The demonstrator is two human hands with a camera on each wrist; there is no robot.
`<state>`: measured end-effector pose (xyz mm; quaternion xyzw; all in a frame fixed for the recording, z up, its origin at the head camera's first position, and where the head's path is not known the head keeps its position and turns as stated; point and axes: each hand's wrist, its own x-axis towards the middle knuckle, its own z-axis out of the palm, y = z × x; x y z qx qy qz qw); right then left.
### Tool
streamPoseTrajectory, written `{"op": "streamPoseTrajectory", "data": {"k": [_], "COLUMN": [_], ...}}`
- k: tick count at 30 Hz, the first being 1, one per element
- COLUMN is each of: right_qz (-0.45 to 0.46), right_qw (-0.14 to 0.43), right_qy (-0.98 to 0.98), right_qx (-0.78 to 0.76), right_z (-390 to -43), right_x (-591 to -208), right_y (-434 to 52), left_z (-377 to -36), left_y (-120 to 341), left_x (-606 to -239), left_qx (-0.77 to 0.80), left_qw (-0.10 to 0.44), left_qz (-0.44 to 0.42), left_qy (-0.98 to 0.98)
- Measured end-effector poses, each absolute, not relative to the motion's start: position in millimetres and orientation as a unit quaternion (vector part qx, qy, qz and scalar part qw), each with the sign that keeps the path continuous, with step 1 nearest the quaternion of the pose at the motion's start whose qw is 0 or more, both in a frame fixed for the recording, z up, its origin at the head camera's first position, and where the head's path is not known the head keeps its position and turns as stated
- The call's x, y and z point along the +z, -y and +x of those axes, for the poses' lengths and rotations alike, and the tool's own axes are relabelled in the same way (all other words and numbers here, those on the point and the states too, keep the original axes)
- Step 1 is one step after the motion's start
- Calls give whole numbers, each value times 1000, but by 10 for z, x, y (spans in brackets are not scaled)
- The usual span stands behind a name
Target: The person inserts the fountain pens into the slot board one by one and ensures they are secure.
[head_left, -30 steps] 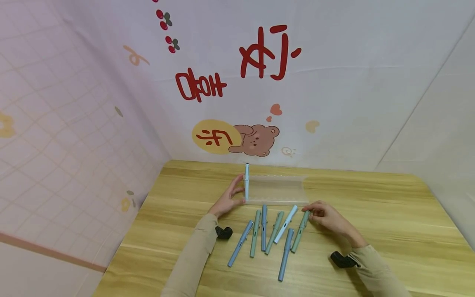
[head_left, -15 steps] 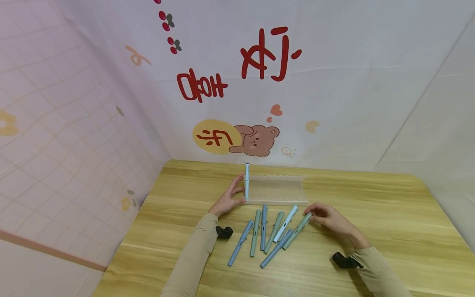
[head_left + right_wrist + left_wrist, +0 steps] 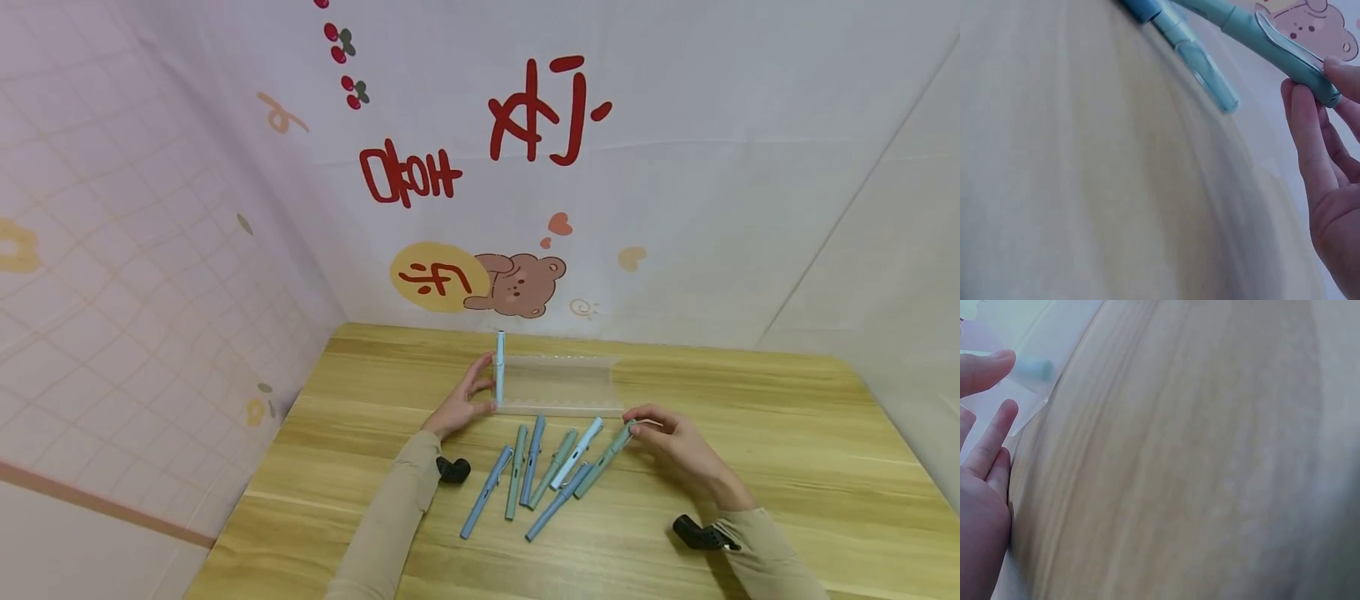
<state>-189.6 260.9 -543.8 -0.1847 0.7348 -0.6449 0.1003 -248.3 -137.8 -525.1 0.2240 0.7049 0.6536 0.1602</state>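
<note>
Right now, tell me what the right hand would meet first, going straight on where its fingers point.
Likely the near right corner of the clear tray, just ahead of the right hand and its pinched green pen; height is hard to judge.

The person's left forearm (image 3: 390,521), in a beige sleeve, slants forward and inward behind the left hand (image 3: 456,406). That hand makes a wide C: its thumb (image 3: 481,408) sits on the side nearer the body, well apart from the extended fingers (image 3: 480,365). Across to its right and a little nearer the body, I can see the right hand (image 3: 678,446) bent into a pinch, knuckles arched, fingertips (image 3: 1304,103) pressed in close. Just behind it shows a bare wrist (image 3: 729,490), then the sleeved right forearm (image 3: 772,554), angled in toward the other arm.
</note>
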Motion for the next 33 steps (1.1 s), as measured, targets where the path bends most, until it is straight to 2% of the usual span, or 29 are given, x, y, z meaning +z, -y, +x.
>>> {"op": "streamPoseTrajectory", "data": {"k": [2, 18, 26, 33], "right_qz": [-184, -185, -154, -151], "right_qw": [81, 43, 21, 9], "right_qy": [-746, -740, -740, -738], "right_qx": [-634, -645, -654, -657], "right_z": [-1909, -1974, -2032, -2090], "right_x": [-5392, -5135, -5013, -4926], "right_y": [-2590, -2403, -2255, -2111], "left_z": [-2484, -2454, -2563, -2602], "left_y": [1379, 1382, 1372, 1362], "left_x": [-5245, -5185, -5431, -5503], "left_qx": [654, 615, 597, 602], "left_qw": [159, 122, 99, 119], "left_qz": [225, 255, 266, 245], "left_qy": [-705, -736, -750, -750]}}
